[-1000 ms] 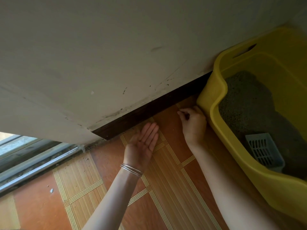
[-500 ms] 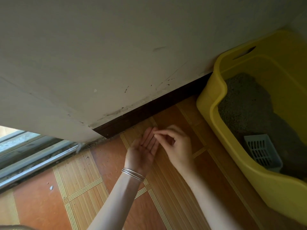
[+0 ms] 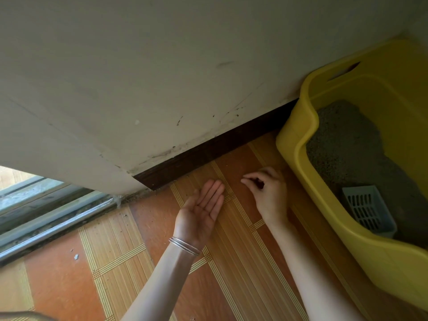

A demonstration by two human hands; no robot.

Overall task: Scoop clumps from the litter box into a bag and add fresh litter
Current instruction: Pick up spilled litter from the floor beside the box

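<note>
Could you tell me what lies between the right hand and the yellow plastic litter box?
The head view shows only bare orange patterned floor between the right hand and the yellow plastic litter box.

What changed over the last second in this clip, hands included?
The right hand went from the floor beside the litter box to the upturned left hand, then back right to the floor, fingertips pinched; any grain there is too small to see. Left hand stayed open, palm up; box and scoop did not move.
</note>
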